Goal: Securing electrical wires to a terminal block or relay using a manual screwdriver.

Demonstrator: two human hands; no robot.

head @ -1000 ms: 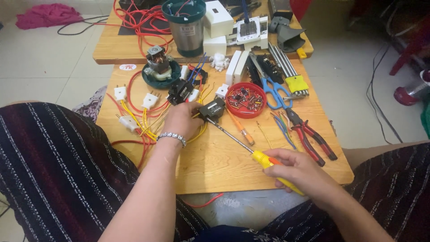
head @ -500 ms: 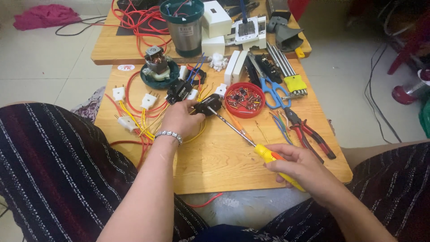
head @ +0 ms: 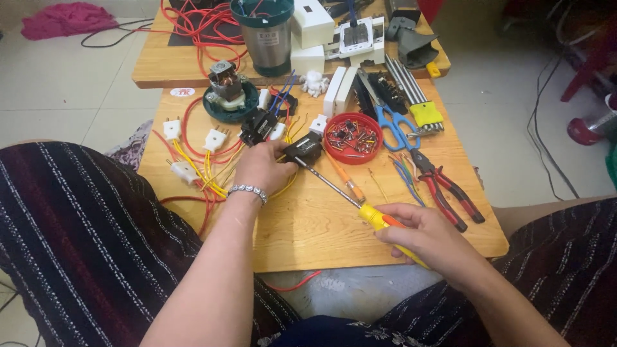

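I take the red dish of small parts [head: 352, 137] as my landmark and work down in size from the wooden counter [head: 308, 238] it sits on. Behind the dish, a second counter [head: 154, 64] carries a grey-green cylindrical housing [head: 265, 35] and red cable. Left of the dish and a little behind it stands a small motor on a green base [head: 226, 96]; further left lie white plugs [head: 214, 138] on yellow and red wires. Right of the dish are blue-handled scissors [head: 392, 125], and right and nearer me, red-handled pliers [head: 443, 186].

My left hand [head: 262, 168], just left of the dish, has its grip closed around a small black component [head: 302, 146], which lies on the counter almost touching the dish's left edge. My right hand [head: 424, 238], nearer me and to the right of the dish, has its grip wrapped tight on the yellow-handled screwdriver [head: 376, 217]; the shaft runs up and left so the tip meets the black component.

I judge the step in hand to be driving or loosening a screw on that component. The next move, as I read it, calls for the tip seated square in the screw head, the left hand bracing the part flat, and the right turning without slipping toward the wires
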